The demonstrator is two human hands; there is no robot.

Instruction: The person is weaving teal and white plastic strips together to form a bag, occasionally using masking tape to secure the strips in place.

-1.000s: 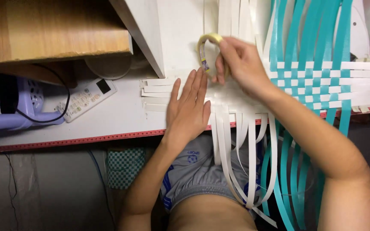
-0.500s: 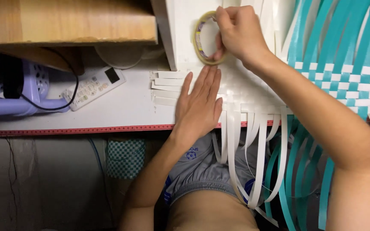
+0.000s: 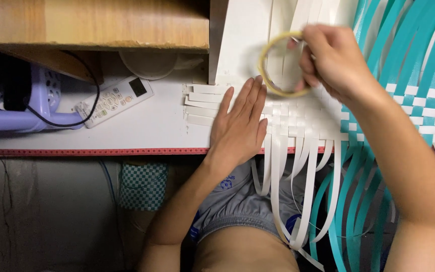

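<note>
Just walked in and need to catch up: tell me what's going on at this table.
A person sits at a white table, working on a mat of woven white and teal strips. The left hand lies flat on the white strips, pressing them down. The right hand holds a roll of clear tape just above the weave in a pinching grip. Loose strip ends hang over the table edge onto the lap. A remote control lies to the left, untouched.

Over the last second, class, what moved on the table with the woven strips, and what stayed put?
The right hand, holding the tape roll, lifted it slightly up and away from the left hand's fingertips. The left hand stayed flat on the white strips. The remote and teal strips kept their places.
</note>
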